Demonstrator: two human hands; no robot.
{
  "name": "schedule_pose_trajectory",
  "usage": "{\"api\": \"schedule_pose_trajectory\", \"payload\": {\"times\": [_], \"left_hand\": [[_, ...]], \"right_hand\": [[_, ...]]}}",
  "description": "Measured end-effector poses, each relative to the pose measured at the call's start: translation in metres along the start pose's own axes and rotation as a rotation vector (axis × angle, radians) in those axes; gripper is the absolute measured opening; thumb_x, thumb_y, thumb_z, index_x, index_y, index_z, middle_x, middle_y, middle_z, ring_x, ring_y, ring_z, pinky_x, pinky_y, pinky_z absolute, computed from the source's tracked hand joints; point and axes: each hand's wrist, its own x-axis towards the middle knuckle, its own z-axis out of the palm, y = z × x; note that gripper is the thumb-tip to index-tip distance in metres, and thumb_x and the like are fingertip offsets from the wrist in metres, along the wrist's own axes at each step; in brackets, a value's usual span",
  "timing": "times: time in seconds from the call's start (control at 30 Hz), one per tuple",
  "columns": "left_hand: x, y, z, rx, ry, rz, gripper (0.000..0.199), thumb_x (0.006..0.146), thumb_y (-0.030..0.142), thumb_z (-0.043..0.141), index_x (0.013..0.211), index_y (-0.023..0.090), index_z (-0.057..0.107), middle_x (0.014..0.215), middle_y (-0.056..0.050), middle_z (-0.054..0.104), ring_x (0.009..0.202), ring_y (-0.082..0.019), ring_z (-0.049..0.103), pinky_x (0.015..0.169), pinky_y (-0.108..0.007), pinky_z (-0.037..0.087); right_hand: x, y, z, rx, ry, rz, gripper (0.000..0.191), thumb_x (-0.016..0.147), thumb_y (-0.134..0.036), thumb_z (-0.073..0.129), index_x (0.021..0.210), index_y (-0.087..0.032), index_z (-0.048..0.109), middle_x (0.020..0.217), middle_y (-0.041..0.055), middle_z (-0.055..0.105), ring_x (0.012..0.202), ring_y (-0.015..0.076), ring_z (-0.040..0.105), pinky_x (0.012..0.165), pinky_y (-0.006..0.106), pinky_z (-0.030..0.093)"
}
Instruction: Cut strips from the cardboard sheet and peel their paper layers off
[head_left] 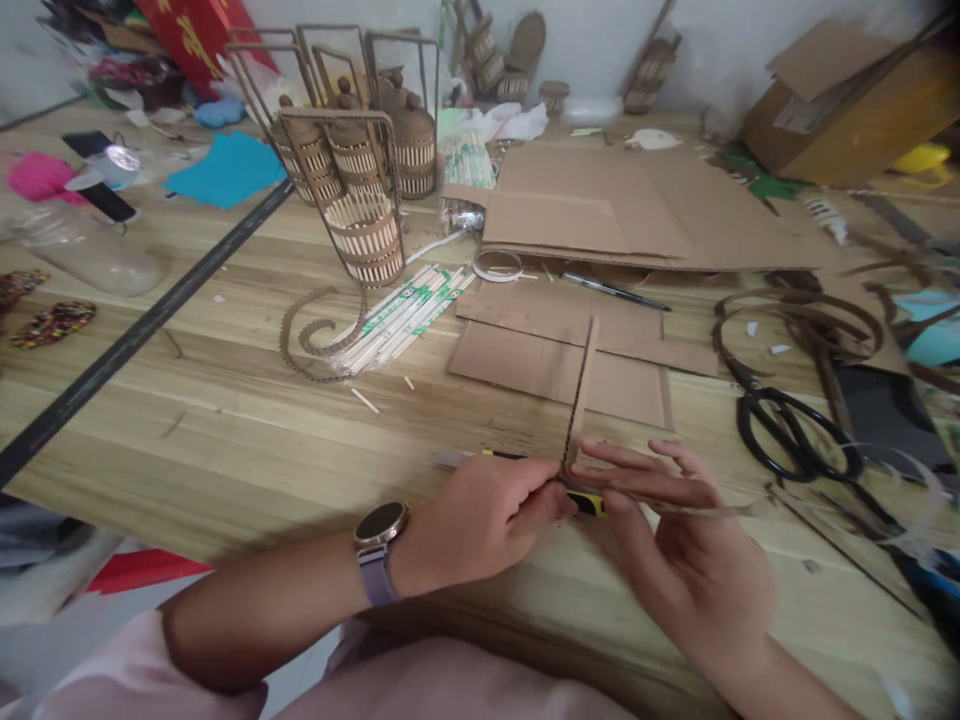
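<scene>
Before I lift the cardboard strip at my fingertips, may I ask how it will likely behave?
The strip looks thin and narrow, so it is probably light. Its far end runs straight, suggesting some stiffness. The corrugated edge hints that hard pinching might crush it.

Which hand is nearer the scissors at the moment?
Right. The right hand is left of the scissors and closer to the body; the left hand is farther left, beyond the right hand, pinching the strip.
</scene>
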Motion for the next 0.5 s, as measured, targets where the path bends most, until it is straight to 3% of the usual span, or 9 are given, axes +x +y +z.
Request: {"api": "schedule_pose_trajectory", "payload": {"times": [0.23, 0.5], "left_hand": [[0.0009, 0.0, 0.0002, -0.058, 0.034, 0.023, 0.026, 0.103, 0.035, 0.049, 0.09, 0.017, 0.064, 0.073, 0.0, 0.065, 0.064, -0.013, 0.056, 0.058, -0.024, 0.034], [0.0006, -0.0003, -0.0001, -0.002, 0.043, -0.008, 0.031, 0.105, 0.036, 0.044, 0.082, 0.018, 0.055, 0.068, 0.002, 0.057, 0.06, -0.012, 0.05, 0.057, -0.025, 0.03]], "right_hand": [[0.0, -0.0022, -0.0001, 0.07, -0.013, -0.029, 0.016, 0.092, -0.014, 0.057, 0.098, -0.028, 0.055, 0.086, -0.0055, 0.079, 0.097, 0.0202, 0.076, 0.101, 0.043, 0.042], [-0.0009, -0.001, 0.0029, -0.089, -0.039, -0.082, 0.006, 0.095, -0.024, 0.061, 0.099, -0.029, 0.062, 0.099, -0.0008, 0.08, 0.1, 0.0219, 0.075, 0.1, 0.044, 0.04]]}}
